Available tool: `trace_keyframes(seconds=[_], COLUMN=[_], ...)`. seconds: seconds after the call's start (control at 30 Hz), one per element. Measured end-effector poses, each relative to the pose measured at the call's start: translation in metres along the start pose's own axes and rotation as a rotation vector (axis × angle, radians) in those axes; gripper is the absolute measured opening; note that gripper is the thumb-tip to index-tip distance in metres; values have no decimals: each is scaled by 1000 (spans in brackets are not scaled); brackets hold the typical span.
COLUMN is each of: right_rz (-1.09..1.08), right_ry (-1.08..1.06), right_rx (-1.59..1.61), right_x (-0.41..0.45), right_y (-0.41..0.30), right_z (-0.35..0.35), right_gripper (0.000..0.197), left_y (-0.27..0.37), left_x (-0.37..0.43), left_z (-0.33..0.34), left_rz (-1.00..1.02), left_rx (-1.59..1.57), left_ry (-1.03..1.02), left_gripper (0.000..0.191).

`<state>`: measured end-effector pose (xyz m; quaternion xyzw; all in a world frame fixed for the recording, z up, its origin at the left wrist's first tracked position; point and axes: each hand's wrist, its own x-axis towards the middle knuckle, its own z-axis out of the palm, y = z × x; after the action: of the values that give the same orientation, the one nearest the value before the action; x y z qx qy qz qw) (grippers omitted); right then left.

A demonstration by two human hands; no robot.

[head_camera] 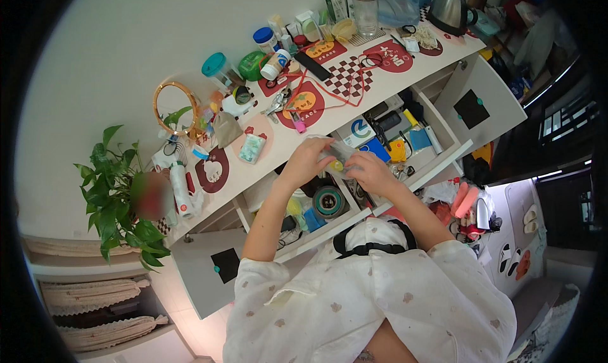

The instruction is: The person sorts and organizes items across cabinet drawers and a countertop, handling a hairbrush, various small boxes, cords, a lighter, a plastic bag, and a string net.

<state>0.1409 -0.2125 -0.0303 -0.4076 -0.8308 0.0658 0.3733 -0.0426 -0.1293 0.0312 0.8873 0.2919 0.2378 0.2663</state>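
Observation:
Above two pulled-out drawers, my left hand (308, 158) grips a clear plastic bag (341, 150) by its left side. My right hand (373, 174) has its fingers on the bag's right side. A small yellow item (336, 165) shows at the bag; whether it lies inside cannot be told. Below my hands, the left drawer (358, 217) holds a dark round roll with a teal rim (328, 201), a blue item (314, 219) and cables. Within the right drawer (422, 177) are a white box with a blue mark (357, 131), a blue box (376, 148) and a yellow item (397, 151).
The white countertop (294, 147) carries a round mirror (175, 107), bottles, a black remote (312, 66), red ribbon (332, 95) and a kettle (449, 11). A potted plant (107, 187) stands left. Cabinet doors (204, 273) hang open at both ends. Slippers (530, 218) lie on the floor.

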Motion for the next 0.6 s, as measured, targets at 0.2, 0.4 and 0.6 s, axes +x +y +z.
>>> trace_keyframes(seconds=[0.2,0.4,0.6], right_rz=[50,156,243], right_ry=[55,200,437], right_rx=[19,27,-106], right_x=[-5,-6,9], right_y=[5,6,29], right_z=[2,2,-9], right_gripper=[14,15,14], left_y=[-2,-26,-65], left_x=[-13,-38,-15], left_z=[11,26,15], left_rz=[-133,-95,-174], left_rx=[-46,46,292], left_ry=[318,458,588], left_gripper=[15,10,13])
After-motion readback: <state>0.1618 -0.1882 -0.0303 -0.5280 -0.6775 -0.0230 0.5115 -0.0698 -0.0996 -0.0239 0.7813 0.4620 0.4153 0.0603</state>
